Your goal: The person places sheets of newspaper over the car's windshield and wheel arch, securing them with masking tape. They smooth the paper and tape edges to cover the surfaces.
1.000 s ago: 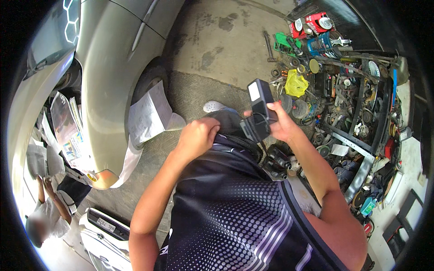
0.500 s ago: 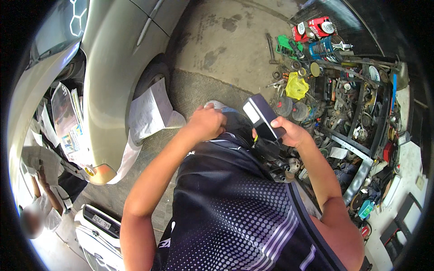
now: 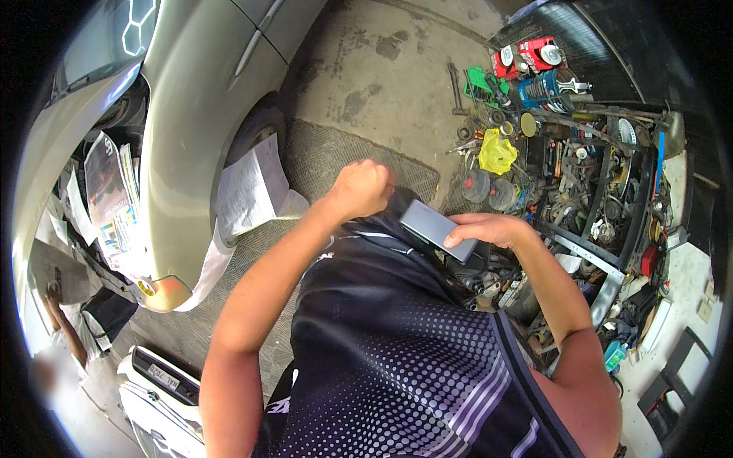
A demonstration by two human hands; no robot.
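In my right hand (image 3: 492, 229) is a flat, rectangular grey device (image 3: 439, 229) with dark edges, its exact kind unclear. My thumb lies across its smooth upper face, and the other fingers are hidden beneath it. To the left, in front of my dark dotted shirt (image 3: 382, 320), my left hand (image 3: 365, 187) is closed in a fist with the knuckles up. Whether anything is inside that fist is hidden. The two hands are apart, with the device's far left corner closest to the fist.
A beige car (image 3: 191, 153) stands at the left, with paper sheets (image 3: 248, 191) covering part of its fender. Metal parts and tools (image 3: 588, 175) crowd the right side, beside a yellow plastic bag (image 3: 498, 153) and red cans (image 3: 540, 53). Another person (image 3: 69, 328) is at the far left.
My right hand has tilted the device, so its plain grey face now shows instead of the dark face with a white patch. My left fist has risen slightly away from my body.
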